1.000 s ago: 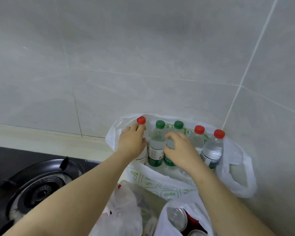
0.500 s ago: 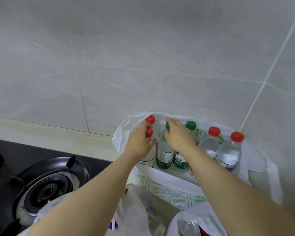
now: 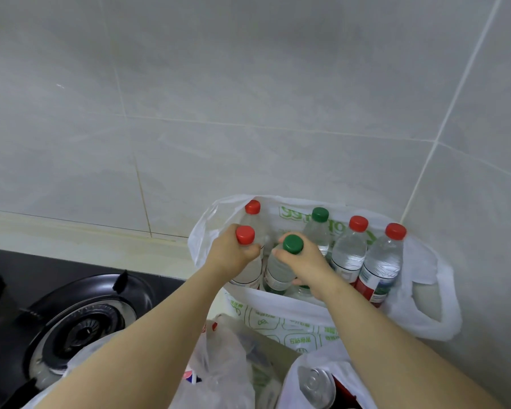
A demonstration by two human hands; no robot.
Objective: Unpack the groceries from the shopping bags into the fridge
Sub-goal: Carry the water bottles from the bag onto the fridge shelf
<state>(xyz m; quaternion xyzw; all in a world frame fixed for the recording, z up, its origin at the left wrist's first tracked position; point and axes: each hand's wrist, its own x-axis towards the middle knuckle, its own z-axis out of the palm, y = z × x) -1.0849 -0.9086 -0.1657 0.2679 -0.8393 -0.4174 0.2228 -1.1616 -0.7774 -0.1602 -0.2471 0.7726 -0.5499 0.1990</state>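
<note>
The white shopping bag stands open on the desk, tucked into the corner of the tiled wall, and it's packed with upright water bottles. At nine o'clock in the bag is the front red-capped bottle, with the rear red-capped bottle behind it at eleven. The front green-capped bottle is dead centre, and the rear green-capped bottle is at twelve. Two more red-capped bottles stand side by side at two and three.

At six o'clock from that bag, a second white bag shows a silver can top. A clear plastic bag slumps at its nine. The gas burner sits off at eight o'clock.

A second ago the right hand lay low on the green-capped bottle's body. Now it's up at the neck, with the cap standing clear above the fingers. The left hand had only fingertips by a red cap then.

Now the left grip is clenched round the neck of the front red-capped bottle, just under its cap. The right grip is wrapped round the front green-capped bottle's neck. Both bottles are still inside the bag.
</note>
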